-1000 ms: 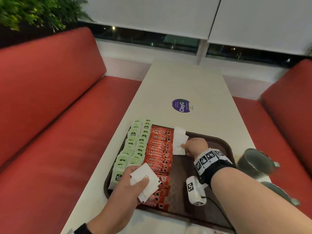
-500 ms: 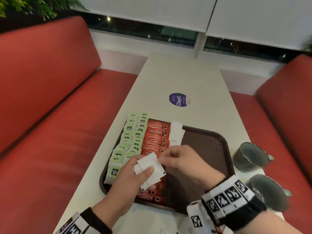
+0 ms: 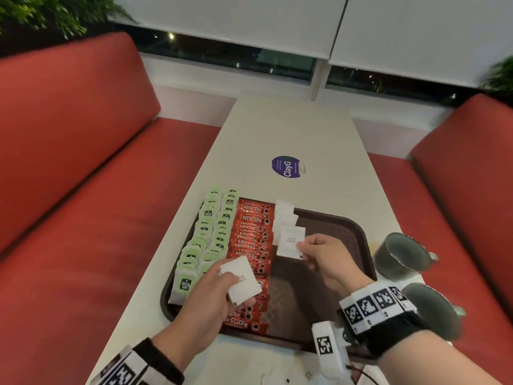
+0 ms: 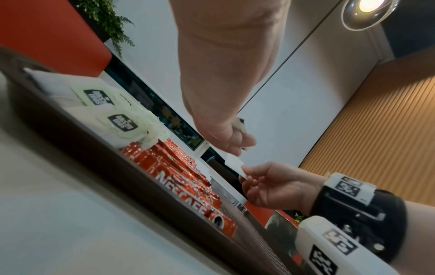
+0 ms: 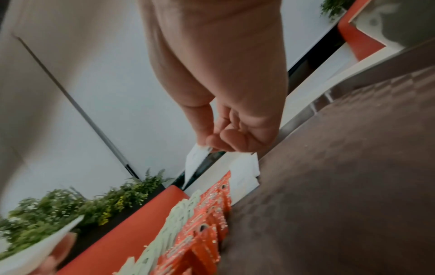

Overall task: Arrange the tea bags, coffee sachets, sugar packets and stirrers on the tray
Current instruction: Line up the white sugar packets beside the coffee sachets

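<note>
A dark brown tray (image 3: 347, 234) holds two columns of green tea bags (image 3: 206, 237), a column of red coffee sachets (image 3: 249, 240) and a short row of white sugar packets (image 3: 284, 218) at its far end. My left hand (image 3: 219, 295) holds a small stack of white sugar packets (image 3: 241, 279) above the near sachets. My right hand (image 3: 322, 254) pinches one white sugar packet (image 3: 290, 243) by its corner, just in front of the laid packets. In the right wrist view the pinched sugar packet (image 5: 195, 163) hangs from my fingertips (image 5: 212, 141) above the tray (image 5: 341, 186).
Two grey-green cups (image 3: 402, 254) (image 3: 433, 309) stand on the table right of the tray. A purple round sticker (image 3: 287, 167) lies further up the white table (image 3: 291, 129). Red benches (image 3: 83, 190) flank both sides. Small items lie at the near table edge.
My right hand came back from the far packets to the stack in my left hand, took one packet, and now carries it forward toward the row. The left hand stayed in place.
</note>
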Demonstrator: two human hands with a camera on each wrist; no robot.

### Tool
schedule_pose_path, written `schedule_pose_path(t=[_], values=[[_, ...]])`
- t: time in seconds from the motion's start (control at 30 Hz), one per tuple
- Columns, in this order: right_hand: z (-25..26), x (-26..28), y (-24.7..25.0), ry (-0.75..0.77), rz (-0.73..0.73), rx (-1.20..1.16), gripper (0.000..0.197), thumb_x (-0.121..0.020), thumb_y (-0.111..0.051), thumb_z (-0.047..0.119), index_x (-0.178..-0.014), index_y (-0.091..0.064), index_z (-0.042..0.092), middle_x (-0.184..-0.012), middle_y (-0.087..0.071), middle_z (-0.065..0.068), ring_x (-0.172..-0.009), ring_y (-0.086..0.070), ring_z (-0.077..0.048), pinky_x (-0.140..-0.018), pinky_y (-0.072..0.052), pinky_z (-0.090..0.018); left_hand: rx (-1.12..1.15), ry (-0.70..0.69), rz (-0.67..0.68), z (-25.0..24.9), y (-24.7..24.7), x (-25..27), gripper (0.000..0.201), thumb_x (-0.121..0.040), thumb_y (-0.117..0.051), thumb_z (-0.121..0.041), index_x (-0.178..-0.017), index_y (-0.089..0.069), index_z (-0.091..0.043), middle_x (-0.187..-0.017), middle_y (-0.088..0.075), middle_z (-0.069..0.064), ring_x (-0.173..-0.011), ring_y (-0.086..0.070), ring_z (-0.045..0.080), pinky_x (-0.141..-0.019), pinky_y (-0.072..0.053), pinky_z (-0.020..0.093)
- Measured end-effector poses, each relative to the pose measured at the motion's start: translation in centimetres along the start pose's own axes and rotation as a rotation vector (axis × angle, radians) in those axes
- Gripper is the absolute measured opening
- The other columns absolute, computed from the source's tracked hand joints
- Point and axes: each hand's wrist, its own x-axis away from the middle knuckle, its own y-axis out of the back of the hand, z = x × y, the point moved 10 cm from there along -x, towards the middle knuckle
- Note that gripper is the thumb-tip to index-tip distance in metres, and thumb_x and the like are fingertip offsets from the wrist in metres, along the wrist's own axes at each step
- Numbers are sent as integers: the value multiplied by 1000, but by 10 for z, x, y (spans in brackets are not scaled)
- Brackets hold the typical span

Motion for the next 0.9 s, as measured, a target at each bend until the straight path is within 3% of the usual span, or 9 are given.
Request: schedule_pose_path(t=[0.17, 0.27, 0.4, 0.6, 0.7, 0.77, 0.83, 0.9], values=[[-16, -32, 11, -105, -110, 110, 13, -89, -62, 5, -77, -60, 10, -65, -57, -6, -57, -48, -13, -49, -38, -24, 35, 12, -31, 2, 4, -2, 29, -96, -44, 3, -105, -55, -23, -111, -57, 8, -100, -60, 29, -64, -58, 34], [-23, -46, 6, -202, -102, 162, 3, -90, -59, 5, -89, -61, 7, -72, -57, -8, -59, -49, -14, -50, -39, -24, 21, 2, -44, 1, 3, -3, 30, -95, -46, 3, -102, -56, -25, -112, -56, 7, -100, -59, 29, -63, -59, 32], [-34, -55, -7, -320, -49, 241, 24, -92, -57, 7, -114, -57, 0, -74, -57, -8, -61, -51, -15, -51, -43, -23, -8, -9, -58, 2, 5, -4, 29, -95, -49, 1, -104, -55, -26, -119, -55, 10, -106, -58, 30, -64, -59, 32], [-28, -49, -15, -355, -1, 329, 34, -93, -57, 8, -125, -49, -1, -74, -58, -9, -65, -58, -17, -70, -54, -27, -30, -32, -55, -2, 4, -5, 28, -94, -50, 0, -105, -54, -26, -123, -53, 11, -108, -58, 30, -64, -58, 31], [2, -41, -6, -119, -97, 591, 11, -89, -61, 13, -98, -61, 6, -77, -63, -6, -79, -67, -21, -78, -56, -34, -37, -50, -65, -7, 4, -7, 28, -93, -52, 0, -105, -54, -26, -124, -53, 11, -108, -58, 31, -65, -58, 32], [26, -23, -9, 105, -130, 546, 7, -86, -66, 19, -84, -62, 12, -82, -65, -2, -81, -65, -19, -75, -54, -32, -50, -58, -74, -9, 2, -7, 29, -92, -54, -1, -104, -54, -27, -124, -53, 10, -109, -57, 30, -67, -59, 34], [37, 6, -27, 224, 7, 398, 15, -86, -67, 27, -80, -66, 13, -80, -67, 0, -75, -63, -14, -68, -50, -26, -83, -75, -74, -12, -2, -7, 28, -92, -55, -2, -101, -53, -29, -123, -53, 9, -110, -57, 29, -71, -59, 36], [34, 34, -50, 205, 202, 270, 20, -86, -68, 30, -80, -71, 11, -76, -69, 0, -67, -62, -9, -62, -48, -21, -107, -101, -65, -13, -8, -6, 29, -92, -55, -2, -102, -53, -29, -122, -55, 9, -110, -57, 29, -75, -58, 39]])
